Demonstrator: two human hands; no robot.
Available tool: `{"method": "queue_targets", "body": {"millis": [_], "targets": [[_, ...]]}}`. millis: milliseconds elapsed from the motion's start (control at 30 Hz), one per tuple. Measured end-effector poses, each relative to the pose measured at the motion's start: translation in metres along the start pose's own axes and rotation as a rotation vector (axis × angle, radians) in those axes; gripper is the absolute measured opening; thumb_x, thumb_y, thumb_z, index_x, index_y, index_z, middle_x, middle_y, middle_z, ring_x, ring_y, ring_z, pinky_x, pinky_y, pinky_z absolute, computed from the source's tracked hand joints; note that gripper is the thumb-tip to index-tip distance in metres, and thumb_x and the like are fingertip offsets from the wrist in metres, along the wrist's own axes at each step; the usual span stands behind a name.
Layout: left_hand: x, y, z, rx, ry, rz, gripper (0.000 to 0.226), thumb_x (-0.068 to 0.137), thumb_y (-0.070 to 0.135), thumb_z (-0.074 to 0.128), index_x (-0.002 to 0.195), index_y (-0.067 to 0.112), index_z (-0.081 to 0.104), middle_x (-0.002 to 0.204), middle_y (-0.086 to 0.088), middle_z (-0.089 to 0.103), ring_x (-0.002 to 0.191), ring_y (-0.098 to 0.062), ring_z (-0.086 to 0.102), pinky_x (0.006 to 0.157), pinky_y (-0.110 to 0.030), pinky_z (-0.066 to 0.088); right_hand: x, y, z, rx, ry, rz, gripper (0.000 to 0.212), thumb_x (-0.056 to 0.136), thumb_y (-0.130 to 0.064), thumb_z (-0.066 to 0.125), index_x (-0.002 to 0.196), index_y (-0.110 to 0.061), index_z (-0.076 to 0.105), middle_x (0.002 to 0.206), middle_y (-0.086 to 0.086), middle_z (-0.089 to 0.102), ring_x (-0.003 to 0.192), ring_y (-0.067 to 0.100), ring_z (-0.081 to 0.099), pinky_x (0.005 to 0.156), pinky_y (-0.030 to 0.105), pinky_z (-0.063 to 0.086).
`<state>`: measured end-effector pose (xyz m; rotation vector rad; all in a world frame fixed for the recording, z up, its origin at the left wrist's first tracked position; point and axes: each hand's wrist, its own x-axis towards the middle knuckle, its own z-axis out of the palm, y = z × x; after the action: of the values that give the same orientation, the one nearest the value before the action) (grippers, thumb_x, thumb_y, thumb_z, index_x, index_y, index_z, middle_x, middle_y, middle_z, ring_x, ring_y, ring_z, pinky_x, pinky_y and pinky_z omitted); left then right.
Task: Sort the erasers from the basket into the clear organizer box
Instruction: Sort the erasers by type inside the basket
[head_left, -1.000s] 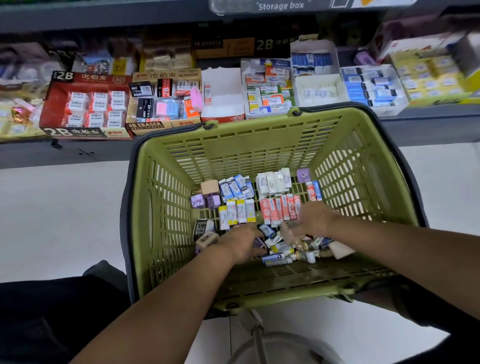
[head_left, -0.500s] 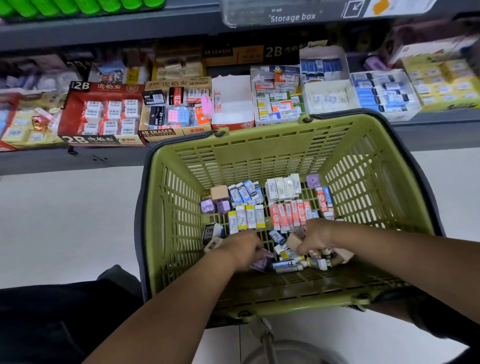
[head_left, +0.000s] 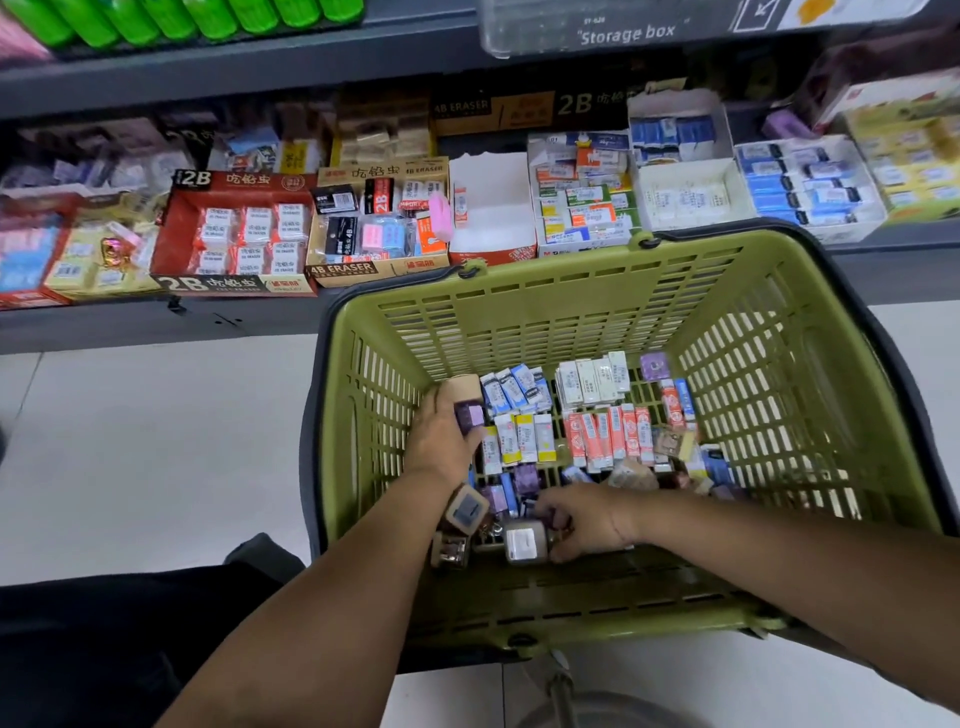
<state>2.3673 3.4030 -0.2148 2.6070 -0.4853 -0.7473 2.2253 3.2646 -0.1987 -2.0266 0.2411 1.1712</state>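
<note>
Left hand (head_left: 440, 439) pinching a purple eraser (head_left: 470, 415), right hand (head_left: 592, 519) half buried in the basket (head_left: 571, 312) pile, can't tell its grip. Four white erasers (head_left: 592, 382) lined up.

Left hand (head_left: 440, 441), right hand (head_left: 589, 522) amid basket (head_left: 571, 291) erasers (head_left: 605, 439)

Single head-worn view, steeply down and forward, close over the green basket (head_left: 597, 306), shelf (head_left: 208, 73) beyond.

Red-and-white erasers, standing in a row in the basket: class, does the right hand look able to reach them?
Probably yes. The right hand is inside the open-topped basket, close to the red-and-white erasers, and nothing covers them.
</note>
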Motion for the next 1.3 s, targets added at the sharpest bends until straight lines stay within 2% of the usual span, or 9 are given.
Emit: {"method": "queue_targets", "body": {"millis": [200,400,633,767,933,1033,1100,1200,1300], "targets": [[-0.001,-0.005,-0.001,0.061,0.114,0.005,0.037,0.088,0.032,0.066,0.115,0.009,0.056,0.119,-0.011,0.05,0.11,-0.028,0.052,0.097,-0.037,0.041,0.003,0.002,0.0,0.318,-0.06,-0.027,0.045,0.087,-0.019,0.066,0.129,-0.017,0.049,0.129,0.006,0.057,0.118,0.018,0.054,0.097,0.029,0.045],[-0.015,-0.011,-0.019,0.323,-0.572,0.027,0.035,0.082,0.047,0.069,0.093,0.014,0.064,0.091,-0.004,0.06,0.083,-0.019,0.057,0.07,-0.03,0.042,0.015,-0.015,0.013,0.415,-0.215,-0.112,0.042,0.089,-0.004,0.06,0.13,-0.009,0.051,0.13,0.01,0.058,0.124,0.02,0.051,0.108,0.032,0.037],[-0.028,-0.005,-0.02,0.402,-0.646,-0.018,0.016,0.08,0.029,0.071,0.086,0.021,0.059,0.079,0.007,0.055,0.069,-0.007,0.052,0.056,-0.021,0.038,0.02,-0.009,-0.003,0.108,0.247,-0.046,0.021,0.091,-0.016,0.06,0.11,-0.011,0.066,0.115,0.005,0.064,0.107,0.02,0.059,0.091,0.027,0.046],[-0.039,-0.006,-0.024,0.471,-0.574,-0.072,0.031,0.083,0.024,0.072,0.108,0.011,0.06,0.102,-0.005,0.059,0.088,-0.018,0.054,0.07,-0.025,0.041,0.034,-0.026,-0.016,0.412,0.342,-0.079,0.023,0.091,-0.007,0.058,0.114,-0.003,0.063,0.113,0.011,0.061,0.096,0.019,0.058,0.09,0.028,0.048],[-0.052,-0.006,-0.021,0.436,-0.542,-0.126,0.042,0.089,0.022,0.066,0.127,0.009,0.052,0.127,-0.01,0.056,0.114,-0.022,0.055,0.077,-0.022,0.036,0.061,-0.06,-0.024,0.458,0.222,-0.055,0.05,0.095,-0.001,0.049,0.143,-0.009,0.036,0.148,0.013,0.035,0.099,0.035,0.064,0.087,0.039,0.054],[-0.055,-0.008,-0.023,0.26,-0.555,-0.203,0.045,0.088,0.03,0.066,0.126,0.009,0.05,0.125,-0.008,0.056,0.103,-0.018,0.057,0.072,-0.016,0.036,0.076,-0.074,-0.02,0.465,0.112,0.012,0.064,0.094,0.01,0.038,0.151,-0.013,0.018,0.152,0.017,0.027,0.107,0.04,0.06,0.086,0.04,0.052],[-0.054,-0.01,-0.02,0.027,-0.548,-0.299,0.031,0.09,0.031,0.063,0.113,0.011,0.055,0.105,-0.003,0.06,0.084,-0.011,0.055,0.065,-0.012,0.041,0.084,-0.08,-0.02,0.37,0.129,0.044,0.06,0.094,0.008,0.039,0.149,-0.01,0.023,0.14,0.018,0.042,0.111,0.038,0.057,0.086,0.039,0.051],[-0.053,-0.011,-0.016,-0.331,-0.403,-0.423,0.051,0.092,0.036,0.06,0.132,0.01,0.042,0.117,-0.003,0.059,0.099,-0.016,0.055,0.083,-0.025,0.044,0.092,-0.086,-0.024,0.37,0.17,0.04,0.035,0.093,0.002,0.041,0.127,-0.001,0.05,0.102,0.013,0.052,0.093,0.029,0.056,0.07,0.034,0.047],[-0.052,-0.01,-0.011,-0.183,-0.3,-0.303,0.063,0.097,0.03,0.053,0.15,0.017,0.022,0.136,-0.011,0.048,0.121,-0.028,0.051,0.1,-0.033,0.042,0.095,-0.086,-0.028,0.449,0.13,0.062,0.033,0.095,0.003,0.032,0.114,-0.011,0.054,0.084,0.01,0.053,0.065,0.02,0.05,0.056,0.025,0.039]]}}
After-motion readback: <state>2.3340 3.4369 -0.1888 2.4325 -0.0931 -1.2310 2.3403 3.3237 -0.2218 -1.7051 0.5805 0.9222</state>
